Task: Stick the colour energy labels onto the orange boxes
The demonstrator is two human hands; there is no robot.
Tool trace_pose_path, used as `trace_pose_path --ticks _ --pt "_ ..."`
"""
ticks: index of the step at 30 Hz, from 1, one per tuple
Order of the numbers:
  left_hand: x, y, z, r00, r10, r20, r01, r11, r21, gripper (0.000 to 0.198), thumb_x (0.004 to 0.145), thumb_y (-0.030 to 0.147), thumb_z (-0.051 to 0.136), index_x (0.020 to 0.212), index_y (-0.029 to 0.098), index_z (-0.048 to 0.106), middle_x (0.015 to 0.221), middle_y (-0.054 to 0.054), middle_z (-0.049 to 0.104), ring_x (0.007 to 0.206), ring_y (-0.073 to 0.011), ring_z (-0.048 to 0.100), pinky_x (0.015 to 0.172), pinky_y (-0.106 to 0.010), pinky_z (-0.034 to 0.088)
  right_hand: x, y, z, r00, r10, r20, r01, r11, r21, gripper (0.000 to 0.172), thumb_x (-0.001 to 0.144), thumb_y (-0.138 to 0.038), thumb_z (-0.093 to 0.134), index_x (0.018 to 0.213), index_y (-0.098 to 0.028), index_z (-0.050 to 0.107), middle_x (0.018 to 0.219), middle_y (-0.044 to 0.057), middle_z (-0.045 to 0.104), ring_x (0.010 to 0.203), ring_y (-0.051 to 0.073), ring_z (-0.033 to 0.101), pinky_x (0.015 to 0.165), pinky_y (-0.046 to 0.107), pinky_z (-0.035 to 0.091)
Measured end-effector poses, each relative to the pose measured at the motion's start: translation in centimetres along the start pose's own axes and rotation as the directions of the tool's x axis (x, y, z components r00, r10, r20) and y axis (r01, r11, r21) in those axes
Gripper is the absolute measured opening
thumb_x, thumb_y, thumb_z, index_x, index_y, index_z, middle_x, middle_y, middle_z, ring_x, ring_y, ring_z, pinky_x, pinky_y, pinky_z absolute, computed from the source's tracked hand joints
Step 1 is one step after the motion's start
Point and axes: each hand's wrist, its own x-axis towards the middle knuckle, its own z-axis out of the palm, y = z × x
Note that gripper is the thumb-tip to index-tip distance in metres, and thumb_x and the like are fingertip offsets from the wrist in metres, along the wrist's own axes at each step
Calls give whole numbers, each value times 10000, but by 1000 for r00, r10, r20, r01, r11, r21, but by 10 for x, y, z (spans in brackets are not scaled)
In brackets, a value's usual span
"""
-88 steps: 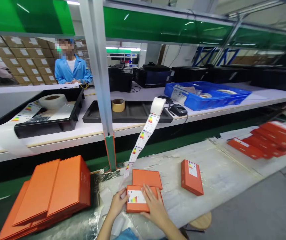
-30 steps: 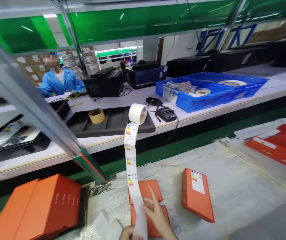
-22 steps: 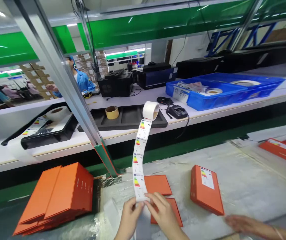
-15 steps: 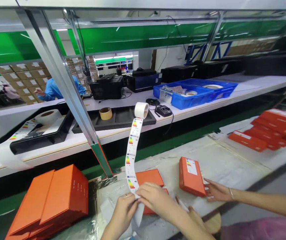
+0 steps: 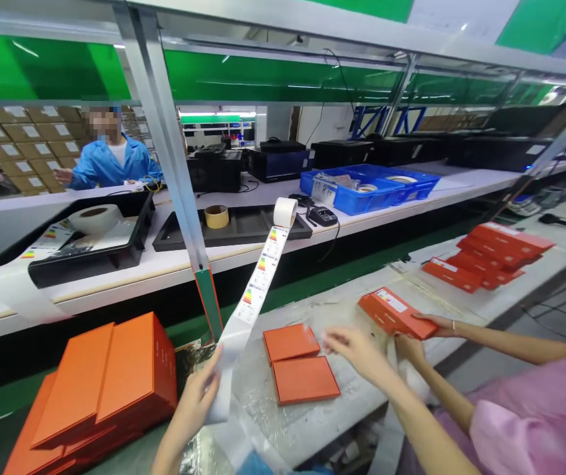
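My left hand [image 5: 196, 402] is closed on the lower end of a white label strip [image 5: 258, 284]. The strip hangs down from a roll [image 5: 284, 211] on the shelf. My right hand [image 5: 357, 349] hovers to the right of the strip, above the table. Its fingers are drawn together on something pale and smeared. Two plain orange boxes [image 5: 290, 342] [image 5: 305, 379] lie flat between my hands. A co-worker in a pink sleeve [image 5: 525, 409] holds a labelled orange box [image 5: 396, 313] with both hands, just right of my right hand.
A stack of orange boxes [image 5: 105, 376] lies at the left. More labelled boxes [image 5: 491, 254] are piled at the far right. A slanted metal post [image 5: 174, 165] rises in front. The shelf carries black trays [image 5: 238, 227], a tape roll [image 5: 216, 216] and a blue bin [image 5: 367, 185]. A person in a blue coat [image 5: 109, 165] stands behind.
My right hand has left the strip and moved right. My left hand keeps the strip and has dropped lower left. The co-worker has lifted the labelled box away to the right.
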Motion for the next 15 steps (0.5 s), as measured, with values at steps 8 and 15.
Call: trace_pose_path --ticks 8,15 --pt "62 -83 113 986 -141 88 115 961 253 409 832 133 333 1079 176 657 1089 -30 628 1053 -181 557 982 -305 394 -38 109 62 934 342 98 -351 933 83 496 707 -195 544 1184 -58 560 800 44 619 759 173 577 705 238 436" --pt "85 -137 151 955 -269 125 209 910 359 393 860 187 331 1098 159 642 1054 -45 642 1024 -225 582 934 -330 434 -74 159 68 776 621 -108 -593 778 208 233 679 -18 408 806 -62 599 627 24 582 517 125 543 448 170 386"
